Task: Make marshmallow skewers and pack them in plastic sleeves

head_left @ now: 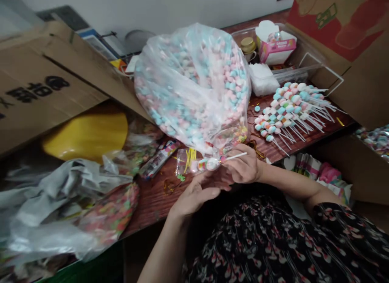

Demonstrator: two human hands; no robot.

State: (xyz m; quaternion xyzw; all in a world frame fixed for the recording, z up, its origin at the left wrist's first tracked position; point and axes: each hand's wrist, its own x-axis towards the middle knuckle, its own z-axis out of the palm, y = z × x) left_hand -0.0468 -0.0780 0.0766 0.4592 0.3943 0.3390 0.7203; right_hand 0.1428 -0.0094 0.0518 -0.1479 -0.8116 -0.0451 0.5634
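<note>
A wrapped marshmallow lollipop (209, 164), pastel pieces on a white stick, lies level in front of me in a clear wrapper. My right hand (245, 166) pinches it where wrapper and stick meet, and the stick points right. Just beneath it is my left hand (203, 191), fingers stretched out and thumb apart; whether the fingertips touch the wrapper I cannot tell. Behind both hands sits a large clear bag of pink, blue and white marshmallows (194, 84). Yellow twist ties (191, 158) lie on the table left of the lollipop.
Unwrapped marshmallow sticks (291, 106) are piled at right on the red-brown table (152, 208). Behind them stands a clear plastic bin (291, 75) with a pink box. Cardboard boxes (51, 88) flank both sides. A bag of colourful gummies (112, 214) lies at front left.
</note>
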